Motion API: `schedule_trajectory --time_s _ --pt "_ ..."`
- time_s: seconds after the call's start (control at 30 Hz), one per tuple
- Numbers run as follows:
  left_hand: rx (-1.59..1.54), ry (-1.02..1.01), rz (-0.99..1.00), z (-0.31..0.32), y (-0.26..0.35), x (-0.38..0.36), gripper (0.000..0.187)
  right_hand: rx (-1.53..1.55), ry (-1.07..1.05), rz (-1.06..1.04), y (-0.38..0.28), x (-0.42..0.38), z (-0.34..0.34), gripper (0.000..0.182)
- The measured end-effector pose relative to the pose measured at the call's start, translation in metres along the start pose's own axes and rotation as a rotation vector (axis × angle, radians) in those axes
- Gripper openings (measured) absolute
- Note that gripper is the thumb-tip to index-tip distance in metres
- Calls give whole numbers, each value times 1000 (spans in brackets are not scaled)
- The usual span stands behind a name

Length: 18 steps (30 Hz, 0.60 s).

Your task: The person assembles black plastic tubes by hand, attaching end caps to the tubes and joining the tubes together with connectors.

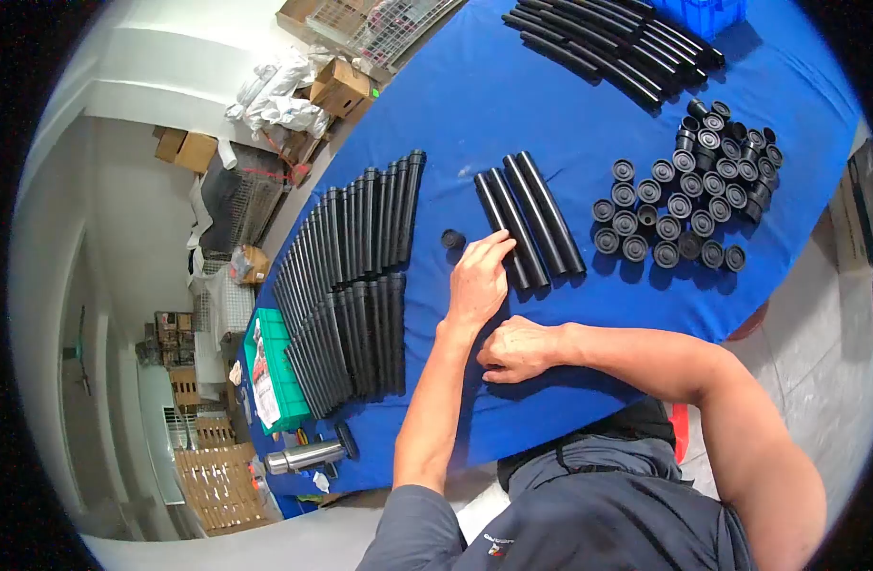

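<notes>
My left hand [482,278] reaches over the cloth with its fingers stretched out. Its fingertips touch the leftmost black tube [490,205] of a small row lying side by side. Just left of that hand a single black cap [452,240] sits alone. My right hand [524,349] rests curled on the cloth below the tubes, its fingers folded in; I see nothing in it. Right of the row stand several black round caps [681,206] in a loose cluster. On the left lie two packed rows of black tubes with collars at their upper ends [370,224].
Blue cloth [455,114] covers the table. More bare black tubes [617,43] lie at the far side by a blue crate [707,14]. A green bin [277,366] and a steel flask [303,457] stand at the left edge. Cardboard boxes [343,88] are beyond.
</notes>
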<state>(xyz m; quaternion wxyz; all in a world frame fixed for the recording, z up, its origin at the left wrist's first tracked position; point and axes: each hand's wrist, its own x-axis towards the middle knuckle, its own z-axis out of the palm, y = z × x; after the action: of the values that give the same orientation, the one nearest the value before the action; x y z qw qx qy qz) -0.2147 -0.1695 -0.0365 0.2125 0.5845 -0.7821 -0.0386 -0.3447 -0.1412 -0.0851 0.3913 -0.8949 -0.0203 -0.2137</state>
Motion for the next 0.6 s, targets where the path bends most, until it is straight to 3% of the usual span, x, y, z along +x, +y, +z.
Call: schedule_trajectory --time_s 0.07,0.17,0.3,0.37,0.43,0.6 --pt "-2 34 -57 4 -3 -5 25 21 7 9 -1 0 1 30" --pt "-223 6 -377 1 8 -5 21 28 -1 14 -1 2 -1 31" --pt "46 39 -391 9 1 3 39 4 -55 40 -2 2 -3 32" --pt "63 -4 -493 22 -8 7 56 -9 -86 58 -4 3 -5 32" --pt "64 -71 -614 14 7 19 50 -19 -106 67 -4 3 -7 32" --pt "114 30 -507 14 3 10 53 -15 -60 21 -2 3 -4 29"
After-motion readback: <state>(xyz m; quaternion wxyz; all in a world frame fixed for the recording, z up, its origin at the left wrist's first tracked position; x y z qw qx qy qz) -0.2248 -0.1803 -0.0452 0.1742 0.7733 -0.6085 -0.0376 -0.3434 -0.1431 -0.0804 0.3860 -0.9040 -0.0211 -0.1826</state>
